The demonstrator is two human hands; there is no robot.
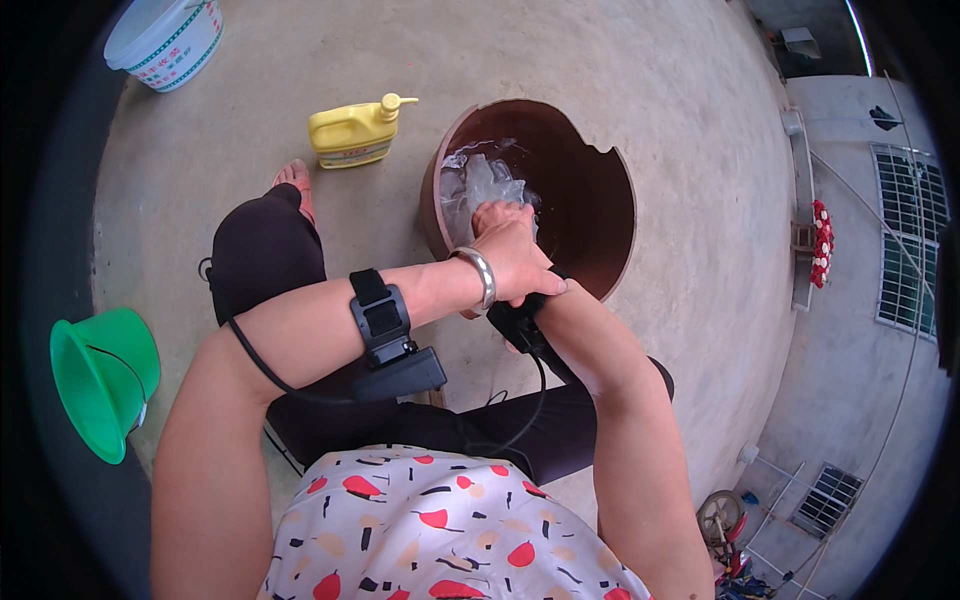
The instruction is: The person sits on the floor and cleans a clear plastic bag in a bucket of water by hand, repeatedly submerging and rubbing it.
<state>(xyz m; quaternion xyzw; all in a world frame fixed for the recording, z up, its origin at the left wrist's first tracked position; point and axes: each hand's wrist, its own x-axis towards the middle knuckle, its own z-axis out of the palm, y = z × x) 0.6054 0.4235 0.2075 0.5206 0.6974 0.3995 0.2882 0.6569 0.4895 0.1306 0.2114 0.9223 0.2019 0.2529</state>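
My left hand [517,251], with a silver bangle [480,277] on its wrist, reaches over a brown ceramic jar [581,187] with a broken rim. Its thumb rests against my right wrist, beside a black strapped device [521,319]. At the fingertips, crumpled clear plastic [487,180] lies inside the jar; whether the fingers grip it is unclear. My right forearm [600,341] crosses under the left hand, and the right hand is mostly hidden there. Another black device [386,330] is strapped to my left forearm, with a cable.
A yellow pump-top jug [352,135] stands left of the jar on the concrete floor [675,135]. A white bucket [169,49] with writing is at the upper left, a green bucket [105,382] at the left. On the right are a wall [832,375] and a motorcycle [727,540].
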